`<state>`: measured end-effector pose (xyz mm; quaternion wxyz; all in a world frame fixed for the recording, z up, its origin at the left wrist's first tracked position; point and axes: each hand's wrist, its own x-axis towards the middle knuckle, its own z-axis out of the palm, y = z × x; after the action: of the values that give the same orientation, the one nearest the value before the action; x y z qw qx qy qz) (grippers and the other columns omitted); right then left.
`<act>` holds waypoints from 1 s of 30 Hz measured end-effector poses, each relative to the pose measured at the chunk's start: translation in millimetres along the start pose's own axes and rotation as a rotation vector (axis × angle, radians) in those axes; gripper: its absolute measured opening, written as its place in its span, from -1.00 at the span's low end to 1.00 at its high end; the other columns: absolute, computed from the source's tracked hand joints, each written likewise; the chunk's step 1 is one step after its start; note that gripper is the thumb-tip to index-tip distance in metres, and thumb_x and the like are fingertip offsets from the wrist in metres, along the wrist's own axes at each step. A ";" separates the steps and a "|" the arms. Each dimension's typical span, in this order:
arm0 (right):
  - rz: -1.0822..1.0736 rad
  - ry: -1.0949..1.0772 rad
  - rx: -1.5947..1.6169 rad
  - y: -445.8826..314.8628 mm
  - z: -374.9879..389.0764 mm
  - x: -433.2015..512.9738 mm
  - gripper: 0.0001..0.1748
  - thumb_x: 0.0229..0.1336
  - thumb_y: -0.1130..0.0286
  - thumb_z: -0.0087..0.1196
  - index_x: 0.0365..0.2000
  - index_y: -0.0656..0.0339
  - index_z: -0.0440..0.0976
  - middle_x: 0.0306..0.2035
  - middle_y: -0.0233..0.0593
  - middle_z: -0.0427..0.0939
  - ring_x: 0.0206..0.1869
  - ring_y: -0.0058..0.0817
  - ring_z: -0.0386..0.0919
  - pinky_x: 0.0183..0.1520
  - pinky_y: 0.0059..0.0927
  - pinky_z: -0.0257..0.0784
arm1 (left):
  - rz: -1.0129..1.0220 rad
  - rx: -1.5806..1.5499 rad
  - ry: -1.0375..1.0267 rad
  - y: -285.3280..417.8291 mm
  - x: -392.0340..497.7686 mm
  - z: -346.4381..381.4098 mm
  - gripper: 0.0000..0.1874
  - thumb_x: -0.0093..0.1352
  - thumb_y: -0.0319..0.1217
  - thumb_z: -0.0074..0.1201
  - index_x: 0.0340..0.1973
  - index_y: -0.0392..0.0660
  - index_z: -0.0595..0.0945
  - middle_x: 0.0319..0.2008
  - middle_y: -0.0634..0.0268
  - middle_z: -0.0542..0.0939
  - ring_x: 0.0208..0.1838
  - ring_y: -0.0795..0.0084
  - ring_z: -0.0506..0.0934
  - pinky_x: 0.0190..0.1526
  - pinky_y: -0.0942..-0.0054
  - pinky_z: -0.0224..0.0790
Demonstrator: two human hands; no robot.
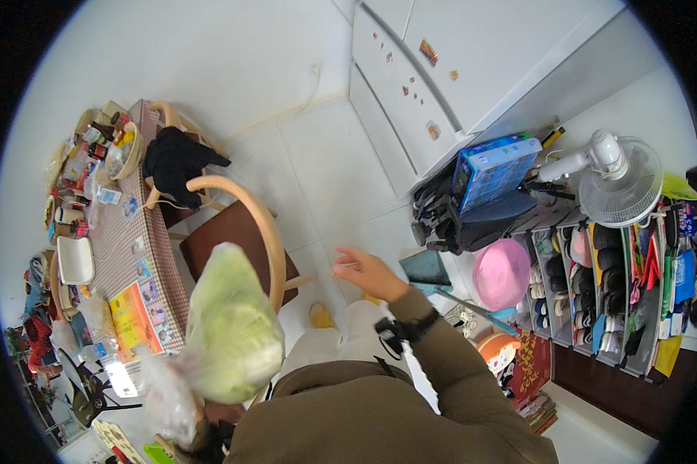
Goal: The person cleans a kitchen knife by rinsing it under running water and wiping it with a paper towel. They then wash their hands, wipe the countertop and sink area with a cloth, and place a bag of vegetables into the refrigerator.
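Note:
A pale green leafy vegetable, seemingly a cabbage (238, 330), is inside a clear plastic bag (218, 264) at the left of my body, in front of a wooden chair. Beside it is a second whitish plastic bag (171, 400), whose contents are blurred. My left hand is out of sight, so what it holds does not show. In front of my legs, my right hand (371, 272) is held over the tiled floor, fingers apart and nothing in them. A dark band with a small black device (392, 336) circles that wrist.
Close on the left stand a chair with a curved wooden back (261, 223) and a cluttered table with a checked cloth (113, 232). A refrigerator (406, 93) rises ahead. To the right are a dustpan (424, 269), a pink basin (501, 274), a fan (618, 180) and a shoe rack (577, 290).

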<state>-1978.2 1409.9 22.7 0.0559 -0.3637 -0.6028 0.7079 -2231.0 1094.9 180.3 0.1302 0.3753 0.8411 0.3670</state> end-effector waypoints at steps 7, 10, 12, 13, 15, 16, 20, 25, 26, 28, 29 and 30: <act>-0.655 0.210 -0.616 -131.1 -74.5 -124.1 -0.01 -0.11 0.09 0.34 0.28 0.21 0.11 0.28 -0.07 0.23 0.33 -0.18 0.17 0.34 -0.08 0.05 | 0.502 -0.218 -0.507 152.6 95.9 120.5 -0.73 0.29 -0.33 0.03 -0.13 -0.15 0.58 -0.36 0.36 0.61 -0.26 0.34 0.59 -0.09 0.51 0.42; -0.623 0.252 -0.746 -138.8 -87.0 -129.0 0.00 -0.16 0.04 0.31 0.27 0.20 0.14 0.30 -0.04 0.17 0.36 -0.11 0.11 0.33 0.14 -0.05 | 0.865 -0.104 -0.535 209.7 119.5 175.1 -0.70 0.19 -0.32 0.10 -0.18 -0.14 0.60 -0.31 0.30 0.62 -0.24 0.26 0.59 -0.13 0.39 0.45; -0.567 0.322 -0.982 -134.0 -102.5 -125.5 -0.04 -0.12 0.01 0.25 0.27 0.19 0.14 0.28 -0.06 0.19 0.35 -0.13 0.13 0.34 0.13 -0.07 | 0.979 -0.098 -0.527 244.9 128.2 207.0 -0.65 0.09 -0.30 0.16 -0.20 -0.11 0.60 -0.21 0.24 0.59 -0.16 0.22 0.56 -0.12 0.25 0.44; -0.535 0.352 -1.095 -130.0 -111.0 -123.1 -0.06 -0.09 0.00 0.21 0.26 0.18 0.15 0.27 -0.06 0.20 0.34 -0.14 0.15 0.34 0.13 -0.08 | 0.975 -0.146 -0.538 261.8 132.6 223.1 -0.64 0.08 -0.30 0.16 -0.19 -0.09 0.59 -0.18 0.25 0.58 -0.11 0.26 0.54 -0.09 0.24 0.41; -0.451 0.542 -0.873 -121.4 -131.5 -124.1 -0.20 0.01 0.06 0.09 0.25 0.13 0.18 0.07 -0.08 0.34 0.20 -0.14 0.28 0.31 0.06 0.00 | 1.166 -0.115 -0.549 290.6 149.5 247.1 -0.59 0.03 -0.28 0.16 -0.18 -0.06 0.58 -0.19 0.28 0.54 -0.06 0.33 0.47 -0.09 0.28 0.31; -0.431 0.567 -0.656 -117.6 -142.4 -122.9 -0.23 0.06 0.09 0.06 0.26 0.12 0.17 0.04 -0.09 0.35 0.18 -0.13 0.28 0.30 -0.03 0.05 | 1.283 -0.163 -0.500 304.3 160.0 258.9 -0.60 0.02 -0.27 0.15 -0.20 -0.06 0.58 -0.22 0.29 0.53 -0.11 0.34 0.45 -0.13 0.32 0.26; -0.410 0.739 0.100 -110.8 -171.1 -105.4 -0.32 0.13 0.14 0.03 0.24 0.11 0.20 0.02 -0.12 0.37 0.15 -0.14 0.31 0.27 -0.16 0.14 | 1.420 -0.259 -0.534 352.7 203.5 305.9 -0.77 0.08 -0.26 0.05 -0.38 -0.06 0.58 -0.32 0.30 0.50 -0.24 0.34 0.42 -0.17 0.37 0.17; -0.452 1.139 -0.763 -137.8 -192.7 -59.7 -0.35 0.13 0.16 0.03 0.22 0.13 0.21 0.02 -0.12 0.39 0.14 -0.15 0.33 0.26 -0.16 0.16 | 1.628 -0.331 -0.815 371.7 297.5 345.6 -0.60 0.04 -0.30 0.11 -0.18 -0.12 0.59 -0.26 0.28 0.56 -0.17 0.31 0.44 0.05 0.23 0.11; -0.441 1.209 -0.809 -147.5 -194.0 -50.4 -0.35 0.13 0.17 0.03 0.22 0.13 0.21 0.02 -0.12 0.39 0.14 -0.15 0.33 0.26 -0.16 0.17 | 1.643 -0.464 -0.910 372.1 327.4 353.8 -0.61 0.08 -0.31 0.13 -0.16 -0.10 0.60 -0.23 0.27 0.57 -0.12 0.30 0.46 0.12 0.17 0.09; -0.404 1.324 -0.864 -166.8 -197.3 -30.3 -0.36 0.13 0.18 0.03 0.21 0.13 0.22 0.02 -0.12 0.39 0.13 -0.16 0.34 0.25 -0.16 0.18 | 1.430 -0.633 -1.125 364.9 386.0 369.7 -0.67 0.25 -0.31 0.15 -0.07 -0.01 0.61 -0.12 0.24 0.57 0.07 0.33 0.46 0.25 0.17 0.10; -0.377 1.376 -0.881 -175.9 -198.0 -20.4 -0.37 0.13 0.18 0.02 0.21 0.14 0.22 0.01 -0.12 0.40 0.13 -0.16 0.34 0.25 -0.16 0.18 | 1.217 -0.750 -1.138 358.6 421.6 381.5 -0.68 0.29 -0.30 0.13 -0.05 -0.02 0.60 -0.10 0.24 0.57 0.05 0.36 0.47 0.18 0.25 0.18; -0.352 1.429 -0.896 -185.1 -198.6 -13.4 -0.37 0.13 0.19 0.02 0.20 0.14 0.23 0.01 -0.12 0.40 0.13 -0.16 0.34 0.24 -0.16 0.19 | 1.022 -0.837 -1.120 352.2 460.9 397.2 -0.69 0.33 -0.29 0.11 -0.03 -0.03 0.60 -0.09 0.24 0.57 0.03 0.40 0.49 0.11 0.32 0.27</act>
<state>-1919.2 1613.8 192.5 0.3821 -0.6109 -0.6932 -0.0143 -2161.3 1794.5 181.5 0.4721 0.7540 0.1769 0.4211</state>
